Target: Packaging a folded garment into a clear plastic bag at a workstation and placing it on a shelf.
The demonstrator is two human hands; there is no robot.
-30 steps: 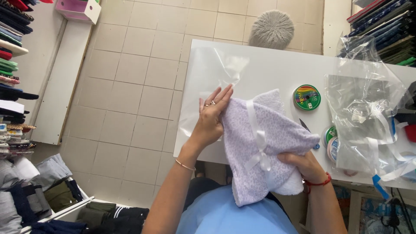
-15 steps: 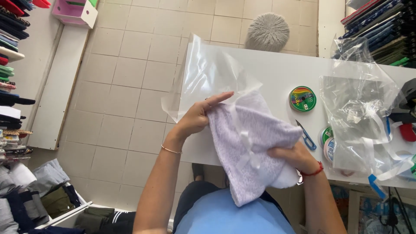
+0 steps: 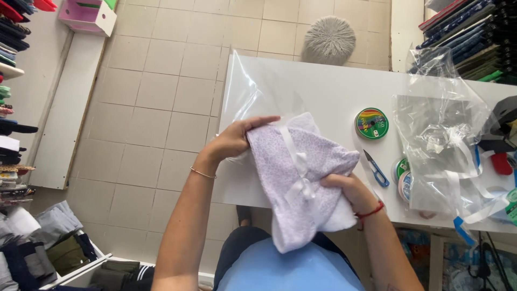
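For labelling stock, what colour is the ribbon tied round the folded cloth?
White, on the ribbon, seen from the head view.

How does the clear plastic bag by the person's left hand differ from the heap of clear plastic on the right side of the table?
The clear bag lies fairly flat and smooth; the plastic heap is crumpled and piled up. The left hand is at the clear bag's edge with the lilac cloth bundle; no hand touches the heap. White ribbon lies tangled through the heap only. Both are transparent and rest on the white table.
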